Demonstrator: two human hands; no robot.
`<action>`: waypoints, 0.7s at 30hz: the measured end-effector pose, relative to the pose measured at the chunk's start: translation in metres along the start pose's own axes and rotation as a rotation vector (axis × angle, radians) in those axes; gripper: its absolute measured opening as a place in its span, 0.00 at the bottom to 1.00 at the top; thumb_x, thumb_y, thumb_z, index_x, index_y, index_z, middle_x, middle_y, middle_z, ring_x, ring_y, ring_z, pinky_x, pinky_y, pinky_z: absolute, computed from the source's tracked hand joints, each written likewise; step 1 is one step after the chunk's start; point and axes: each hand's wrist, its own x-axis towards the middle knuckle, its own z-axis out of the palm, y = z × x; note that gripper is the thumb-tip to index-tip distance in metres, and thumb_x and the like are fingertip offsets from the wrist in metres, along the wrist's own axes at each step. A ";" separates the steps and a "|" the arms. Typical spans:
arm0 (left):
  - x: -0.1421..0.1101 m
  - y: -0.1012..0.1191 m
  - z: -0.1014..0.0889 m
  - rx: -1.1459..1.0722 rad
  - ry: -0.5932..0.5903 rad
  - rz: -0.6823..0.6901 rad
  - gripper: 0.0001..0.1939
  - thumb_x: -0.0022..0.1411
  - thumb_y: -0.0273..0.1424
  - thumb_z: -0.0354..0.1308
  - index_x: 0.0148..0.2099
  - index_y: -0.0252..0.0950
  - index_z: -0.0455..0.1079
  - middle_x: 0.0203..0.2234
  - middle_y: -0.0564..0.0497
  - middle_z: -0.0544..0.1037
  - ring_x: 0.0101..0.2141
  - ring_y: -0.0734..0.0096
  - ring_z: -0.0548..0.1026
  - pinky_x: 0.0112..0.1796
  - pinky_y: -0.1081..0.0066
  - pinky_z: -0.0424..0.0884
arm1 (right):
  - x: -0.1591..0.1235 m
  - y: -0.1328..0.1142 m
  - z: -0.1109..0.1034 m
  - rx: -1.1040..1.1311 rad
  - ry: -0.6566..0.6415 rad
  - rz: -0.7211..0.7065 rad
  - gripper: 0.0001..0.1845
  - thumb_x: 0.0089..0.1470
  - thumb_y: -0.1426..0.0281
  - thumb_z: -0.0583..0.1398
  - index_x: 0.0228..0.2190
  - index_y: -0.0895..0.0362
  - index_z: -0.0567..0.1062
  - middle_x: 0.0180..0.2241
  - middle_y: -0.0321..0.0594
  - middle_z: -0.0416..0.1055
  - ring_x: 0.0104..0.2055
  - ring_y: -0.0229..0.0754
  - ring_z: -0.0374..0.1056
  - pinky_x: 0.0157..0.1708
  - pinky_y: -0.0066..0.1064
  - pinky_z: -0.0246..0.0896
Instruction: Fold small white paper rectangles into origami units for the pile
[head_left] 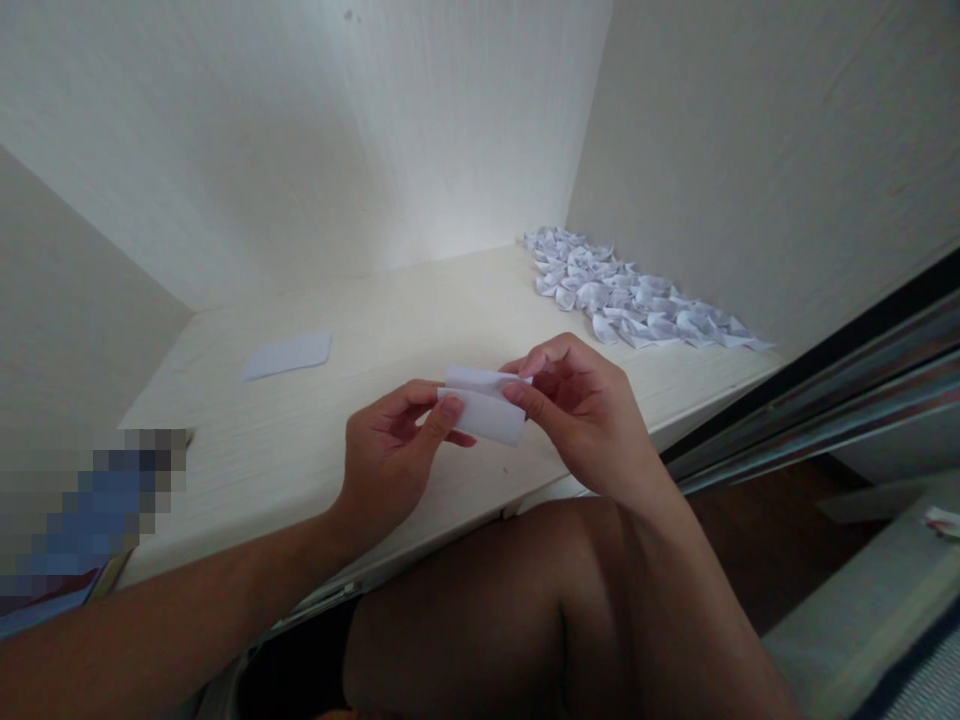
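Note:
A small white piece of folded paper (487, 412) is held between my two hands above the front part of the white tabletop (405, 310). My left hand (397, 440) pinches its left end, thumb on top and fingers behind. At the other end, my right hand (577, 405) grips the upper right corner between thumb and fingers. A crease or fold line runs along the length of the paper, with one flap behind the other. Parts of the fingers are hidden behind it.
A flat white stack of paper (289, 356) lies at the left of the tabletop. Many folded white paper pieces (622, 290) sit in rows along the right wall. Walls enclose the back and sides. A blurred blue patch (97, 520) shows at far left.

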 end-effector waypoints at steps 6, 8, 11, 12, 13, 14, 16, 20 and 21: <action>-0.001 -0.002 0.001 -0.061 0.064 0.021 0.11 0.61 0.36 0.71 0.36 0.34 0.76 0.28 0.52 0.82 0.25 0.72 0.80 0.21 0.73 0.83 | 0.000 -0.005 0.001 -0.080 -0.009 0.000 0.17 0.57 0.52 0.69 0.33 0.53 0.80 0.33 0.39 0.80 0.34 0.42 0.74 0.34 0.34 0.71; -0.001 -0.003 0.001 -0.062 0.091 0.023 0.12 0.60 0.36 0.72 0.37 0.35 0.75 0.28 0.53 0.81 0.25 0.71 0.80 0.19 0.72 0.83 | 0.000 -0.010 0.001 -0.067 -0.039 0.011 0.19 0.56 0.49 0.68 0.33 0.53 0.83 0.33 0.40 0.81 0.34 0.42 0.75 0.35 0.34 0.71; -0.001 -0.003 0.000 -0.046 0.117 0.016 0.14 0.60 0.37 0.72 0.37 0.35 0.72 0.29 0.53 0.80 0.27 0.70 0.81 0.19 0.73 0.82 | -0.001 -0.012 0.002 -0.004 -0.093 0.049 0.21 0.50 0.48 0.72 0.33 0.53 0.84 0.35 0.40 0.83 0.37 0.44 0.76 0.37 0.35 0.73; 0.000 -0.003 0.000 -0.038 0.117 0.013 0.14 0.60 0.38 0.71 0.37 0.36 0.72 0.29 0.53 0.79 0.27 0.69 0.81 0.19 0.73 0.82 | -0.001 -0.012 0.003 0.009 -0.089 0.057 0.20 0.48 0.50 0.74 0.32 0.53 0.84 0.36 0.40 0.83 0.37 0.44 0.76 0.38 0.35 0.73; 0.000 -0.004 0.000 -0.033 0.116 0.012 0.15 0.60 0.39 0.71 0.38 0.36 0.71 0.29 0.53 0.79 0.28 0.69 0.81 0.19 0.73 0.82 | -0.001 -0.011 0.003 0.010 -0.074 0.063 0.20 0.47 0.51 0.75 0.32 0.53 0.84 0.36 0.40 0.83 0.38 0.45 0.76 0.38 0.35 0.73; 0.000 -0.004 0.000 -0.033 0.117 0.013 0.15 0.60 0.39 0.71 0.38 0.36 0.71 0.30 0.54 0.78 0.28 0.69 0.81 0.19 0.73 0.82 | -0.001 -0.009 0.004 0.002 -0.053 0.067 0.19 0.47 0.52 0.75 0.31 0.53 0.84 0.36 0.41 0.83 0.37 0.44 0.76 0.37 0.35 0.72; -0.001 -0.004 0.001 -0.048 0.116 0.011 0.15 0.60 0.39 0.71 0.42 0.37 0.73 0.31 0.54 0.76 0.29 0.69 0.81 0.19 0.73 0.82 | -0.001 -0.006 0.005 -0.025 -0.014 0.077 0.18 0.49 0.53 0.74 0.29 0.54 0.83 0.34 0.40 0.83 0.35 0.43 0.75 0.35 0.34 0.71; -0.001 -0.004 0.000 -0.088 0.067 -0.011 0.18 0.60 0.38 0.71 0.49 0.37 0.76 0.32 0.54 0.76 0.32 0.66 0.82 0.22 0.70 0.85 | 0.000 -0.004 0.001 -0.066 0.024 0.108 0.16 0.48 0.55 0.74 0.29 0.55 0.83 0.29 0.39 0.81 0.29 0.41 0.73 0.30 0.32 0.68; -0.001 -0.004 0.000 -0.089 0.059 -0.017 0.17 0.60 0.38 0.71 0.49 0.37 0.76 0.32 0.53 0.78 0.33 0.66 0.83 0.23 0.69 0.85 | 0.000 -0.004 0.000 -0.070 0.033 0.109 0.16 0.48 0.56 0.74 0.28 0.55 0.83 0.28 0.39 0.81 0.28 0.41 0.72 0.28 0.32 0.67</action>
